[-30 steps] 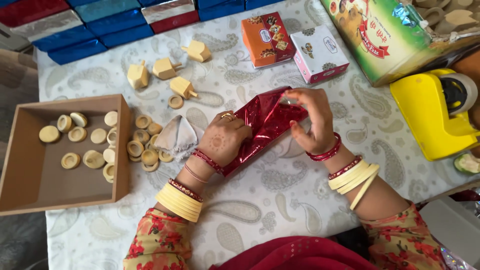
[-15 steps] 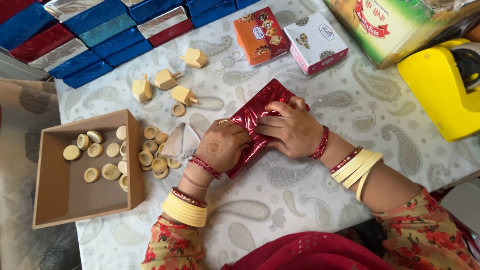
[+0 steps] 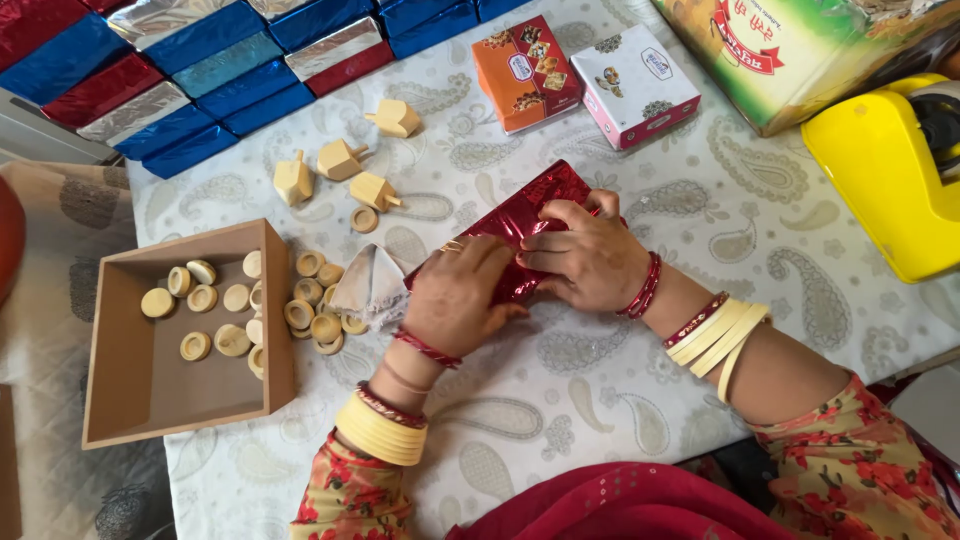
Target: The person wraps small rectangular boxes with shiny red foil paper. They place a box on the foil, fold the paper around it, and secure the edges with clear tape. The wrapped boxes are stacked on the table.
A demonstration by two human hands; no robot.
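Red foil-wrapped box (image 3: 520,225) lies tilted on the paisley-clothed worktop (image 3: 700,220), near its middle, with both hands pressed down on it. Her left hand (image 3: 458,297) lies flat over the lower end, fingers spread and barely curled, holding the wrapping down. Her right hand (image 3: 585,260) covers the middle, its fingers bent and pinching the foil against the box. Just left of the hands sits a small crumpled piece of pale wrap (image 3: 372,283), then a scatter of round wooden discs (image 3: 318,310) spilling beside a shallow cardboard tray (image 3: 130,390). Three wooden tops (image 3: 345,160) lie above. Further back stand an orange carton (image 3: 525,70), a pink-and-white carton (image 3: 640,85) and rows of foil-wrapped boxes (image 3: 200,70). A yellow tape dispenser (image 3: 880,170) sits at the right edge.
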